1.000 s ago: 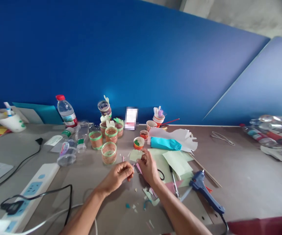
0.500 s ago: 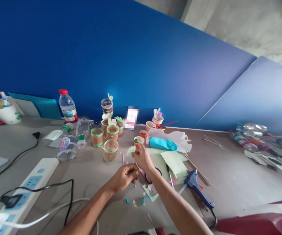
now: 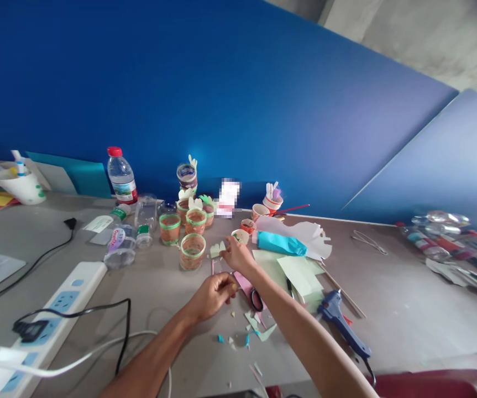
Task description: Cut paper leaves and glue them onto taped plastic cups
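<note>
My left hand [image 3: 215,294] rests on the grey table [image 3: 399,309] with its fingers curled together around something too small to make out. My right hand [image 3: 237,256] reaches further forward and pinches a pale green paper cut-out [image 3: 216,249]. That cut-out hovers just right of a clear cup wrapped in orange and green [image 3: 192,251]. A pink paper piece [image 3: 244,283] and black-handled scissors [image 3: 256,299] lie between and under my hands. Small paper scraps [image 3: 246,334] are scattered in front of my left hand.
Several decorated cups [image 3: 182,218], a water bottle [image 3: 121,176] and cut plastic bottles [image 3: 130,237] stand behind. A teal roll [image 3: 279,244], green sheets [image 3: 300,273] and a blue glue gun [image 3: 341,323] lie right. A power strip [image 3: 51,315] with cables lies left. A blue wall [image 3: 221,94] backs the table.
My right hand has picked up the pale green cut-out and carried it forward and left toward the cups. My left hand stayed curled near the scraps. The view shifted slightly.
</note>
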